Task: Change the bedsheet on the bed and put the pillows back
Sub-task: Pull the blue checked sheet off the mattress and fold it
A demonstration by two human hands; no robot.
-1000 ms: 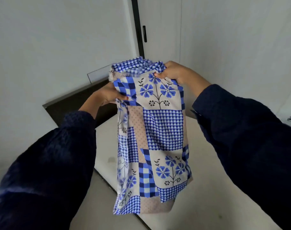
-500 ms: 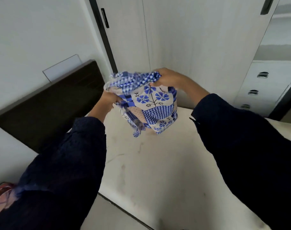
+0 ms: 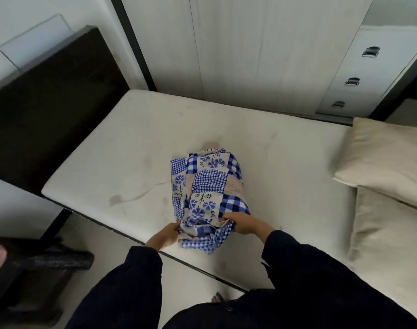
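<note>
While left hand (image 3: 166,236) and right hand (image 3: 242,223) pinch the folded sheet (image 3: 210,186) on the bare mattress (image 3: 286,162), spreading it seems next.

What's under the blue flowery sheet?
The bundled sheet lies on the bare, stained mattress, which shows all round it. The patch right beneath is covered, so anything there cannot be seen. The left hand and right hand grip its near edge.

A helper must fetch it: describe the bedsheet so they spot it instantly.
Find the cream mattress beside the dark headboard. Near its front edge lies a bunched bedsheet, gripped by the left hand and right hand. Unlike the plain cream pillows, it is blue patchwork with flowers.
</note>
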